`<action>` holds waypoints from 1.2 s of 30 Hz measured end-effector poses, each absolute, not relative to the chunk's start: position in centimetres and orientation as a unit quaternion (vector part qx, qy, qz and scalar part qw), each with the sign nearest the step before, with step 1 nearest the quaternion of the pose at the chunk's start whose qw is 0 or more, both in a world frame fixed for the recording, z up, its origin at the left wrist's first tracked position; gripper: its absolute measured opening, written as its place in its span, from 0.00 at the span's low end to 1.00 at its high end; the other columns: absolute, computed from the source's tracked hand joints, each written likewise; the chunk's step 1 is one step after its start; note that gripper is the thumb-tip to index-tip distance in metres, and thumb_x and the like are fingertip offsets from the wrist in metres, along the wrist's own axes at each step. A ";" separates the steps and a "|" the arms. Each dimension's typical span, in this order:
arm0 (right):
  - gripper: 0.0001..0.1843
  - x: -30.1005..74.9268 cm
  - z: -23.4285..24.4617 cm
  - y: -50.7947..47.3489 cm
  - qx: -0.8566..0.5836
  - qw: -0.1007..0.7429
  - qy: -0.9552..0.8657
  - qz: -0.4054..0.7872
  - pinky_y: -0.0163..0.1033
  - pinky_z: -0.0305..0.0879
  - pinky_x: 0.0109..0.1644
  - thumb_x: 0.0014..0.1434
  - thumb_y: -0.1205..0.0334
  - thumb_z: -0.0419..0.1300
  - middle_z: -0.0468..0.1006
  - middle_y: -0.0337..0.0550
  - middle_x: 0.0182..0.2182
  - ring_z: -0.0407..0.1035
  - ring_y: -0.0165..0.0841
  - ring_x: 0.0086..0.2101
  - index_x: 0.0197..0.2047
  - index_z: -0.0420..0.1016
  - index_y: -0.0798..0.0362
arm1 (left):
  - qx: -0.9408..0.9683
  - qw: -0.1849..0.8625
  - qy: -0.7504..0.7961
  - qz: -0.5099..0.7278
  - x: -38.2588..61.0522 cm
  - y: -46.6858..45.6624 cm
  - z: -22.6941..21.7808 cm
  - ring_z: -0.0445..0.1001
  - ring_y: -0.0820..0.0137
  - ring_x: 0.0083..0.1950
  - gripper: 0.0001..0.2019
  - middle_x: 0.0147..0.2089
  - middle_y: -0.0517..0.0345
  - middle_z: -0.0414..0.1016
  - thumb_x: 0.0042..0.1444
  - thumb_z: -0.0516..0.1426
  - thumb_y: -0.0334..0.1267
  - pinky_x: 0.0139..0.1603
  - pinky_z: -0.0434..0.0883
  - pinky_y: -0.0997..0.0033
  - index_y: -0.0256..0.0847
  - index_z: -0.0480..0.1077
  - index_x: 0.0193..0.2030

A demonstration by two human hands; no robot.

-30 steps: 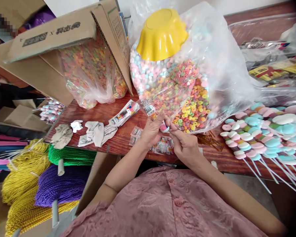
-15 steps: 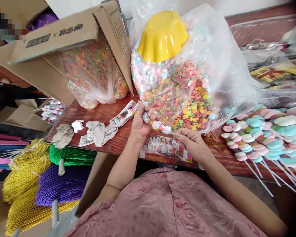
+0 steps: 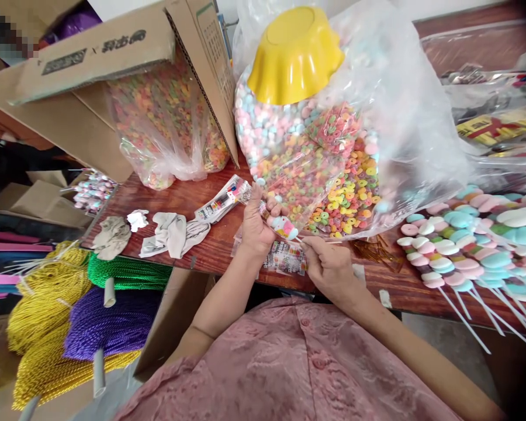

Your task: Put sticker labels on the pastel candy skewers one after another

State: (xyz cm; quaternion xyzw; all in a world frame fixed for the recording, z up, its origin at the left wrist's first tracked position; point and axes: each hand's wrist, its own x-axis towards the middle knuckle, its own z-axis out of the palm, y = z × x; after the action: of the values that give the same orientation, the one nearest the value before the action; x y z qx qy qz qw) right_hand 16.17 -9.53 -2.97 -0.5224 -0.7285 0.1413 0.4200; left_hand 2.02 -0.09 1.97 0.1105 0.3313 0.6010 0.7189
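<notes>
My left hand point(image 3: 255, 225) is closed around the top of a marshmallow candy skewer point(image 3: 283, 225) inside a thin clear wrapper. My right hand point(image 3: 328, 266) pinches the white stick at its lower end. Both hands hover just above the front edge of the red-brown wooden table point(image 3: 193, 202). Under them lie small printed wrappers point(image 3: 287, 257). A big clear bag of coloured ring candies point(image 3: 333, 175) rests just behind my hands, with a yellow bowl point(image 3: 296, 55) upside down on it.
A row of finished pastel skewers point(image 3: 464, 245) lies at the right. A tilted cardboard box point(image 3: 92, 70) holds another candy bag point(image 3: 166, 128) at the left. Crumpled cloths point(image 3: 166, 234) and a printed packet point(image 3: 221, 202) lie on the table. Yellow, green and purple cord spools point(image 3: 83, 316) sit lower left.
My hands drew the skewer a little closer together and upward; the left hand slid along the wrapped candy while the right kept pinching the stick. The view shifted slightly.
</notes>
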 end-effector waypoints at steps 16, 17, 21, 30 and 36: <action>0.14 15.1 -1.7 -7.8 -0.507 0.433 -0.646 0.372 0.35 0.54 0.29 0.62 0.59 0.54 0.65 0.36 0.20 0.58 0.28 0.23 0.26 0.67 0.52 | 0.180 0.715 0.301 0.604 3.3 -1.9 2.2 0.56 0.83 0.19 0.17 0.21 0.71 0.55 0.52 0.67 0.40 0.23 0.60 0.78 0.40 0.61 0.27; 0.15 15.3 -1.7 -8.0 -0.504 0.421 -0.657 0.370 0.35 0.53 0.28 0.62 0.59 0.54 0.64 0.35 0.19 0.57 0.28 0.22 0.24 0.66 0.52 | 0.180 0.718 0.300 0.601 3.2 -1.9 2.1 0.54 0.83 0.18 0.18 0.21 0.71 0.54 0.52 0.67 0.40 0.22 0.59 0.78 0.40 0.61 0.27; 0.15 14.9 -1.9 -8.8 -0.496 0.449 -0.664 0.332 0.35 0.54 0.28 0.62 0.62 0.54 0.64 0.35 0.18 0.56 0.27 0.21 0.22 0.64 0.51 | 0.213 0.730 0.302 0.575 4.1 -2.7 1.5 0.49 0.83 0.17 0.18 0.18 0.74 0.49 0.47 0.70 0.40 0.21 0.59 0.78 0.41 0.64 0.29; 0.12 14.8 -2.4 -8.9 -0.467 0.454 -0.729 0.210 0.35 0.61 0.30 0.63 0.68 0.52 0.73 0.39 0.22 0.65 0.30 0.24 0.28 0.71 0.52 | 0.354 0.671 0.393 0.520 4.5 -3.9 -0.6 0.53 0.81 0.21 0.16 0.19 0.69 0.55 0.49 0.67 0.48 0.24 0.57 0.77 0.36 0.72 0.28; 0.18 20.3 1.4 -6.9 -0.391 0.339 -0.853 -0.060 0.48 0.63 0.55 0.66 0.67 0.52 0.79 0.45 0.51 0.70 0.40 0.52 0.55 0.74 0.43 | 0.410 0.791 0.372 0.258 1.7 -4.7 0.6 0.47 0.81 0.18 0.20 0.16 0.66 0.53 0.45 0.65 0.45 0.20 0.45 0.74 0.38 0.61 0.16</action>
State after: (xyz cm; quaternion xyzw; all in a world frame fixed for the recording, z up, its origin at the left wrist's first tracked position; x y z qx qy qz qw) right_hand 20.25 -6.94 1.40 -0.3913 -0.8535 -0.0605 0.3389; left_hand 1.68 -4.72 0.61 0.4102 0.3724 0.2581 0.7915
